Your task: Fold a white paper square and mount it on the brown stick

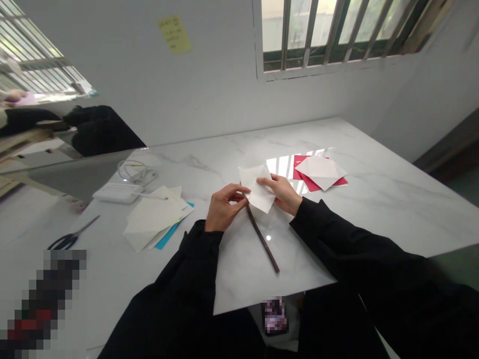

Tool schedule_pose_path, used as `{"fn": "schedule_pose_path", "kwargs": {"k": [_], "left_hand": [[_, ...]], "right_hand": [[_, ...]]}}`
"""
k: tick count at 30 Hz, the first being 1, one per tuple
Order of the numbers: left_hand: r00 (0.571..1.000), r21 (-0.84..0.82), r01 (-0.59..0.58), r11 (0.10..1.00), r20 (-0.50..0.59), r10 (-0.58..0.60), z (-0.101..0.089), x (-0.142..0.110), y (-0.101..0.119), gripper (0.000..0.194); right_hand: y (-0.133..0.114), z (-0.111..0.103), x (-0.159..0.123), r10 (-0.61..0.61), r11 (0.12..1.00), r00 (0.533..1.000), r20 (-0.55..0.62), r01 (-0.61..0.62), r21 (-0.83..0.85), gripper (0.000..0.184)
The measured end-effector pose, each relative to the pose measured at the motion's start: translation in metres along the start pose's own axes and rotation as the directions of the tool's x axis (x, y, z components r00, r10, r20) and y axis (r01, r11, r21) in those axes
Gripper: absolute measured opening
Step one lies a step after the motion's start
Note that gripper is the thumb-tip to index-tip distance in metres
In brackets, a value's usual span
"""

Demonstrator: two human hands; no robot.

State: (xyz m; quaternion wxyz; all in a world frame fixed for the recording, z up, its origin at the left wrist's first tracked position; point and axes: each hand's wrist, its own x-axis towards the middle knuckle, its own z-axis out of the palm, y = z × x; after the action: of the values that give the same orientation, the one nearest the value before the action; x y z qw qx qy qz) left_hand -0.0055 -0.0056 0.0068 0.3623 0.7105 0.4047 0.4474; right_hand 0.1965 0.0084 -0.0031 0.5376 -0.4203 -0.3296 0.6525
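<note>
1. Two bare hands meet over the white marble-patterned tabletop (337, 219), and we find both pinching one white, partly folded sheet of paper (258, 192) held just above it, near the table's middle.
2. The left hand (224, 205) grips the sheet's lower left edge with curled fingers; the right hand (283, 193) clamps its right side, thumb on top.
3. The sheet's long axis runs from upper left to lower right, one corner pointing down toward the person.
4. A dark, thin, straight strip (263, 239) lies flat below the hands, long axis running from the left hand's fingers down and right toward the near table edge.
5. Its upper end is hidden under the paper and fingers; we cannot tell its material.
6. Left of the hands lies a stack of white sheets over a blue sheet (155, 222); right, white paper on red sheets (320, 172).
7. The black-handled scissors (69, 238) are hard to make out.
</note>
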Motion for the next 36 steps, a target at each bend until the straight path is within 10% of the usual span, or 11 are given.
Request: {"fn": "schedule_pose_path", "kwargs": {"k": [13,19,24,31,36], "left_hand": [[0.994,-0.119,0.037,0.992,0.105,-0.025,0.005,-0.001,-0.001,0.051],[0.994,-0.178,0.080,0.981,-0.057,-0.091,-0.004,0.006,-0.002,0.047],[0.946,-0.162,0.039,0.986,-0.311,-0.088,-0.018,0.014,-0.009,0.046],[0.916,-0.184,0.017,0.983,-0.392,-0.089,-0.024,0.017,-0.024,0.045],[0.937,-0.210,0.015,0.978,-0.338,-0.087,-0.019,0.016,-0.024,0.045]], "right_hand": [[0.002,0.008,-0.009,-0.002,0.998,0.998,0.061,0.005,-0.057,0.024],[-0.006,0.002,-0.006,-0.030,0.969,0.979,0.202,0.079,-0.236,0.036],[-0.019,-0.001,-0.014,-0.175,0.596,0.918,0.357,0.387,-0.704,0.042],[0.001,0.016,-0.042,-0.048,0.068,0.852,0.521,0.523,-0.849,0.038],[0.011,0.025,-0.048,-0.046,0.048,0.832,0.552,0.554,-0.831,0.036]]}}
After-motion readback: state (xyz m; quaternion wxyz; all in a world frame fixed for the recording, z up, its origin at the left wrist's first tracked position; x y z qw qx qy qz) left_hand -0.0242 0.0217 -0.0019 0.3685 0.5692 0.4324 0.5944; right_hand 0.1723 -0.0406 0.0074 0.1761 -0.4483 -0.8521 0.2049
